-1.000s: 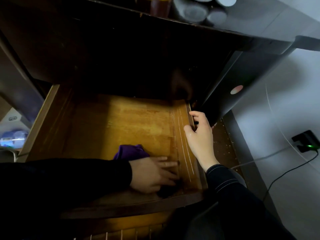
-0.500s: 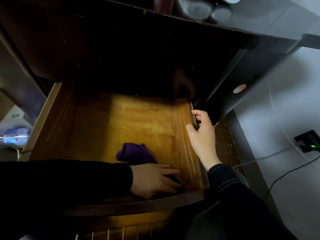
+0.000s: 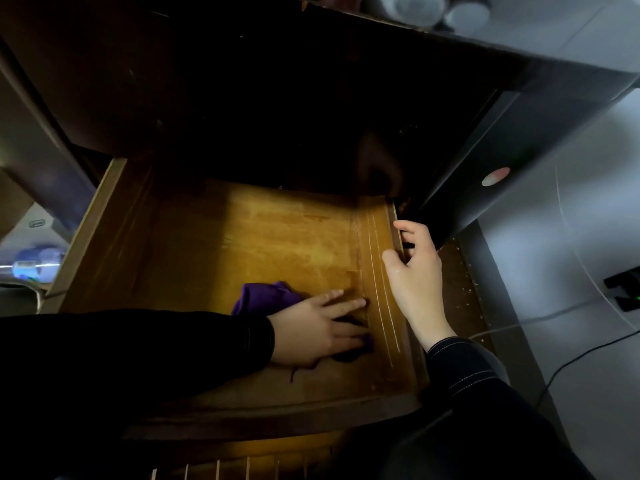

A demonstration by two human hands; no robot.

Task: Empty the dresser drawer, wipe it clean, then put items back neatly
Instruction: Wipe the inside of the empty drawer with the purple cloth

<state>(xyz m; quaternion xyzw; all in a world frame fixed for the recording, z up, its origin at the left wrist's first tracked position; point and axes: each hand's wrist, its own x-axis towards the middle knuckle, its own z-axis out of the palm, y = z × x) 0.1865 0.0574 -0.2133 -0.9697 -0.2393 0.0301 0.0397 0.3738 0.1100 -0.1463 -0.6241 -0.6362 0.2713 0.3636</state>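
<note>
We find the drawer [image 3: 214,251] pulled out of the dresser [image 3: 277,98]. Its wooden bottom is lit yellow and the rear part is in deep shadow.

Cloth [image 3: 268,296]: purple, bunched, lying on the drawer bottom in the front-right qtr. It is near the R wall; we cannot tell if it touches it.

L hand [image 3: 313,332]: palm down on the cloth, fingers straight and slightly spread, tips pointing at the R wall. It presses flat, w/ no curl and no pinch. Most of the visible cloth pokes out behind the hand, and a small bit shows under the fingertips. The dark L sleeve [image 3: 138,358] crosses the drawer from the left.

R hand [image 3: 417,278]: grasps the top edge of the drawer's R wall, approx. mid-length. Fingers are hooked over the edge to the outer side, thumb on the inner face. The R sleeve [image 3: 485,393], dark w/ pale stitching, comes up from bottom right. The inner face of the R wall carries pale lengthwise lines.

Surroundings:
- Jars [image 3: 420,6] stand on the dresser top, blurred, contents n/k.
- A round red-white sticker [image 3: 496,176] sits on the dark panel right of the drawer.
- On the floor at right, a black adapter [image 3: 623,289] w/ a green light sits at the frame edge.
- A dark cable [image 3: 581,358] runs over the floor below the adapter.
- Left of the drawer is a blurred bluish item [image 3: 34,263], not identifiable.
</note>
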